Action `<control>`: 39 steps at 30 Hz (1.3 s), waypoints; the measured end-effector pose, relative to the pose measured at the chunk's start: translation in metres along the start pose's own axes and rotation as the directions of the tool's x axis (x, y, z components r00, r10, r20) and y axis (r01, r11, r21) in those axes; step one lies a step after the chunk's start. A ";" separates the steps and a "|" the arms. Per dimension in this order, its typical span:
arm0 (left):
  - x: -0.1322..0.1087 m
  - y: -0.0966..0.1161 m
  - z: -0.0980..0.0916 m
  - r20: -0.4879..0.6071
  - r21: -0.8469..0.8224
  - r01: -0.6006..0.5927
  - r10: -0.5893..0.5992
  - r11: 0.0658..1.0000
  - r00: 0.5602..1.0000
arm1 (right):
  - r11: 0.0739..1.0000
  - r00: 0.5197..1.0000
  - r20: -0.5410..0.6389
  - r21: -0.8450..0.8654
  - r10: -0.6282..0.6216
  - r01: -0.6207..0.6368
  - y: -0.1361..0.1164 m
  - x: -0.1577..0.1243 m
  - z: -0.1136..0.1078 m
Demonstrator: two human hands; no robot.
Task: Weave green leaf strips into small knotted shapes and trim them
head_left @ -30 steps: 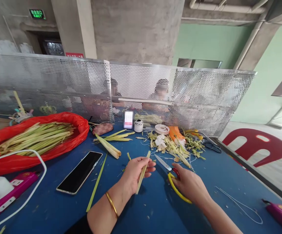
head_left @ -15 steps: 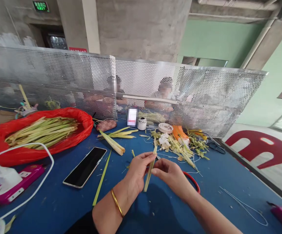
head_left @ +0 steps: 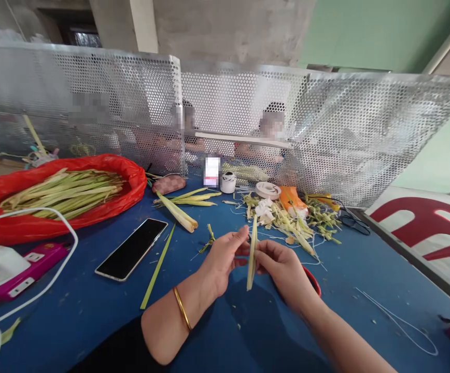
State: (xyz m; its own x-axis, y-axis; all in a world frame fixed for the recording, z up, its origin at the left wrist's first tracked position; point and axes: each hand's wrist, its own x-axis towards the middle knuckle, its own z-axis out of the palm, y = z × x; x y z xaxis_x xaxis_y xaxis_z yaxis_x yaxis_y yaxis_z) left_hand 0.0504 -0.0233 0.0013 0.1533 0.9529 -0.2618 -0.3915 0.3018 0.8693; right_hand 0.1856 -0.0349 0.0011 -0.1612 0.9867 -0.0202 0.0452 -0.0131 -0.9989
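Note:
A pale green, folded leaf strip [head_left: 252, 254] stands nearly upright between my two hands, above the blue table. My right hand [head_left: 283, 267] pinches its edge between thumb and fingers. On its left side, my left hand [head_left: 225, 259] has thumb and fingers apart, the fingertips close behind the strip; contact there is hard to see. A small dark tip shows behind the strip, too little to name. Under my right wrist curves a red thing [head_left: 312, 282], mostly hidden. A small knotted green leaf piece [head_left: 209, 239] lies just beyond my left hand.
Left are a red bag [head_left: 131, 199] of leaf strips, a phone [head_left: 131, 250], a magenta power strip [head_left: 42, 259] with white cable and a single strip [head_left: 158, 267]. Leaf scraps [head_left: 293, 228], tape roll [head_left: 267, 190] and white jar [head_left: 228, 183] lie ahead, before a perforated metal screen [head_left: 233, 93].
The leaf strip has turned more upright. My left thumb has come away from it, while my right hand keeps its pinch. The camera view has tilted downward.

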 end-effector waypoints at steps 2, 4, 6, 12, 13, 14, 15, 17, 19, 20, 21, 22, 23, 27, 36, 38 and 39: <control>-0.003 0.000 0.003 0.047 0.139 -0.015 0.008 0.990 0.999 | 0.999 0.999 -0.039 -0.022 -0.027 0.026 0.004 0.003 -0.003; -0.005 -0.001 0.005 0.078 0.238 -0.039 0.021 0.970 0.997 | 1.000 0.999 -0.038 -0.001 -0.025 0.025 0.007 0.006 -0.006; -0.004 -0.002 0.005 0.092 0.260 -0.067 0.044 0.963 0.995 | 0.999 1.000 -0.028 0.037 -0.004 0.006 0.008 0.009 -0.009; 0.000 -0.004 0.003 0.051 0.214 -0.063 0.053 0.975 0.997 | 0.990 0.999 -0.046 0.143 0.016 -0.009 -0.001 0.012 -0.015; 0.000 -0.004 0.003 0.047 0.203 -0.048 0.040 0.978 0.998 | 0.990 0.998 -0.051 0.142 0.019 -0.011 -0.003 0.012 -0.015; 0.000 -0.003 0.004 0.041 0.196 -0.038 0.031 0.980 0.999 | 0.991 0.998 -0.056 0.136 0.021 -0.013 -0.004 0.011 -0.015; -0.001 -0.003 0.004 0.036 0.196 -0.035 0.029 0.980 0.999 | 0.992 0.998 -0.062 0.129 0.024 -0.016 -0.005 0.011 -0.015; -0.002 -0.002 0.006 0.025 0.220 -0.054 0.049 0.974 0.998 | 0.994 0.997 -0.076 0.107 0.028 -0.020 -0.006 0.010 -0.014; -0.002 -0.002 0.006 0.024 0.269 -0.089 0.085 0.959 0.996 | 0.997 0.995 -0.098 0.080 0.020 -0.012 -0.006 0.009 -0.013; -0.002 -0.003 0.006 0.029 0.299 -0.107 0.104 0.948 0.994 | 0.998 0.994 -0.111 0.067 0.012 -0.004 -0.006 0.008 -0.013; -0.001 -0.005 0.006 0.035 0.330 -0.129 0.125 0.935 0.992 | 0.998 0.993 -0.121 0.057 0.006 0.001 -0.006 0.008 -0.013; 0.000 -0.006 0.005 0.041 0.365 -0.154 0.149 0.918 0.988 | 0.999 0.992 -0.126 0.053 0.007 0.000 -0.006 0.008 -0.013; 0.001 -0.008 0.004 0.046 0.406 -0.182 0.179 0.895 0.983 | 0.998 0.992 -0.125 0.054 0.015 -0.008 -0.006 0.008 -0.013; 0.005 -0.014 -0.001 0.072 0.589 -0.290 0.308 0.754 0.949 | 0.999 0.993 -0.115 -0.001 0.039 -0.039 -0.002 0.010 -0.013; 0.004 -0.010 0.003 -0.039 0.305 -0.040 0.054 0.952 0.998 | 0.997 0.995 -0.094 0.067 0.030 -0.024 0.000 0.012 -0.016; 0.002 -0.009 0.004 -0.010 0.245 0.008 -0.006 0.970 1.000 | 0.995 0.992 -0.123 0.094 0.042 -0.031 -0.002 0.011 -0.015; 0.002 -0.009 0.005 0.008 0.246 -0.002 0.000 0.969 1.000 | 0.995 0.991 -0.130 0.097 0.041 -0.028 -0.002 0.011 -0.015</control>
State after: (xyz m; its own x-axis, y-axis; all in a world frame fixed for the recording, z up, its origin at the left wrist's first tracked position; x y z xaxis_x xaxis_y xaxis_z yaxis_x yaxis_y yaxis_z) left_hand 0.0586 -0.0244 -0.0046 0.1607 0.9526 -0.2582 -0.1570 0.2829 0.9462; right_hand 0.1983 -0.0217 0.0031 -0.0296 0.9980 -0.0552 -0.0465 -0.0565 -0.9973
